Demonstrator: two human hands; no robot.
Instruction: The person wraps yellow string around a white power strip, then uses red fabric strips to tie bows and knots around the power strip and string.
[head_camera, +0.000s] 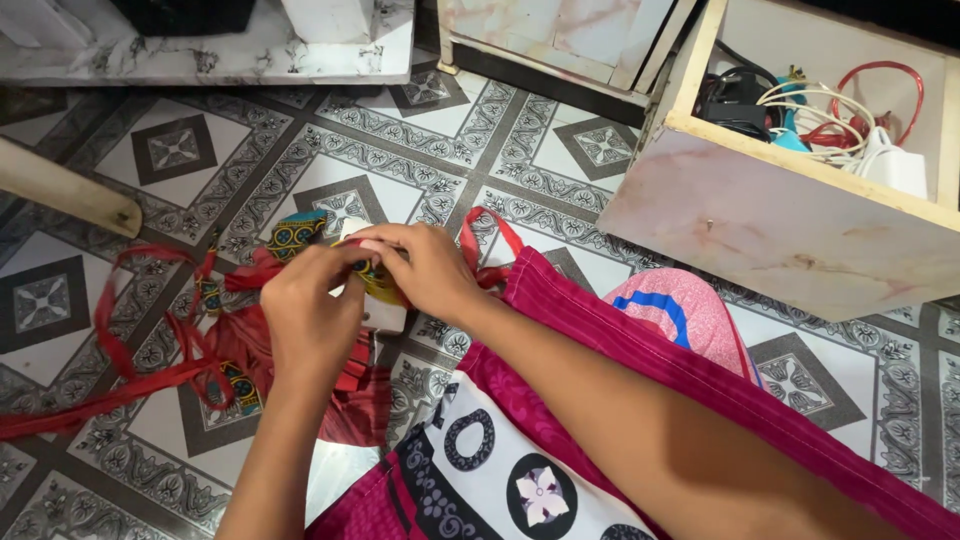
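Both hands meet over a patterned tile floor (420, 150), working on a small bundle of printed fabric scraps. The left hand (310, 310) has its fingers pinched shut on the near edge of the bundle (378, 283), a yellow and dark patterned piece with a white bit showing below it; the right hand (425, 265) curls over the top, fingers closed on the same piece, though exactly how the tips meet is hidden. The bundle sits just above the floor, between the hands, with red cloth strips (140, 350) trailing off to the left and a blue and yellow print scrap (295, 233) just beyond. It looks light, soft and limp, likely to sag or unfold unless pinched at a folded edge. An open drawer (780, 215) of cables (840, 110) stands well apart at the right.
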